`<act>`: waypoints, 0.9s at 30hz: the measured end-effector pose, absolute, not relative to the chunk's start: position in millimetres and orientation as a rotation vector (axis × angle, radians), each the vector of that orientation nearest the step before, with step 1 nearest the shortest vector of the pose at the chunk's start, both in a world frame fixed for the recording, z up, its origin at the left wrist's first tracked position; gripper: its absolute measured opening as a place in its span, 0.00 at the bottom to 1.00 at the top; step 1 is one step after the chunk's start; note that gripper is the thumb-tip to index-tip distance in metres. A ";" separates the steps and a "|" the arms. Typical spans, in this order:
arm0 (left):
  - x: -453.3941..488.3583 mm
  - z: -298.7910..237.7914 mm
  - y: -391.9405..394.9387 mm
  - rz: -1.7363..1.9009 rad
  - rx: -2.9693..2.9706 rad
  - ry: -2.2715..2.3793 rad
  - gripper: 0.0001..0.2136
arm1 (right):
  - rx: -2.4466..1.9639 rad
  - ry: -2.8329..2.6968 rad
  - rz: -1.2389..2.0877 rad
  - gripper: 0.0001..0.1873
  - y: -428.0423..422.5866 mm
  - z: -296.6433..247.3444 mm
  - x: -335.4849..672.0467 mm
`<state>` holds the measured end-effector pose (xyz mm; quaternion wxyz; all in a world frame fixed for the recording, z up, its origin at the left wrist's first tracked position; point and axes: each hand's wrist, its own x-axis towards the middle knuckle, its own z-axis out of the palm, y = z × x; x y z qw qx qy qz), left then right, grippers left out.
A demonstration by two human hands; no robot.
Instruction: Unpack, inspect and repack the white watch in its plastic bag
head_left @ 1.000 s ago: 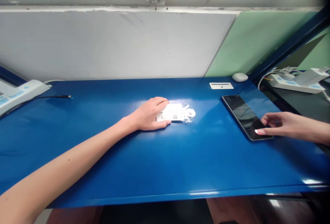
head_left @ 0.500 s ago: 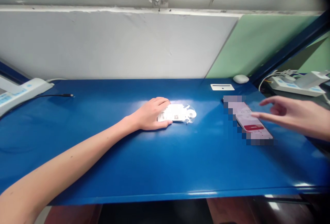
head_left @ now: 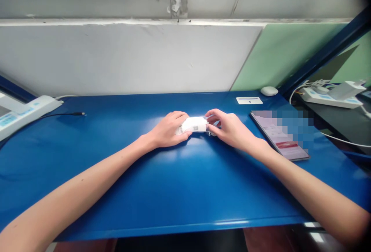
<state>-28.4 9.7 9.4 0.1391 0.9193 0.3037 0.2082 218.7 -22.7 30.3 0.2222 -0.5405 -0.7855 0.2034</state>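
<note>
A small white packet (head_left: 197,124) with printed labels and what looks like clear plastic lies near the middle of the blue table. Around its left end, my left hand (head_left: 171,129) is closed, thumb at the near edge and fingers over the far edge. At the opposite end, my right hand (head_left: 228,128) has its thumb and fingers curled about the packet's tip, which they partly cover. A bit of white, see-through material shows below the right fingertips. What exactly is inside the packet cannot be made out.
Right of my hands lies a phone (head_left: 279,138), partly blurred out. Behind it are a white card (head_left: 249,100) and a white rounded case (head_left: 269,91). Power strips stand at the left (head_left: 31,111) and right (head_left: 330,96). A black cable (head_left: 66,113) ends on the table's left.
My right hand has moved left from above the phone to the packet's right end and closed on it. The left hand keeps its hold. The view has tipped slightly upward.
</note>
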 end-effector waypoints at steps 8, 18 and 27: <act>-28.2 4.3 10.2 0.570 2.703 0.896 0.18 | -1.353 -2.048 0.549 0.19 -23.4 7.4 227.3; -26.6 8.9 10.4 0.499 2.688 0.850 0.20 | -1.232 -2.161 0.658 0.30 -23.6 8.8 229.8; -22.5 12.7 6.3 0.458 2.708 0.882 0.26 | -1.313 -2.246 0.316 0.09 -22.1 6.5 231.2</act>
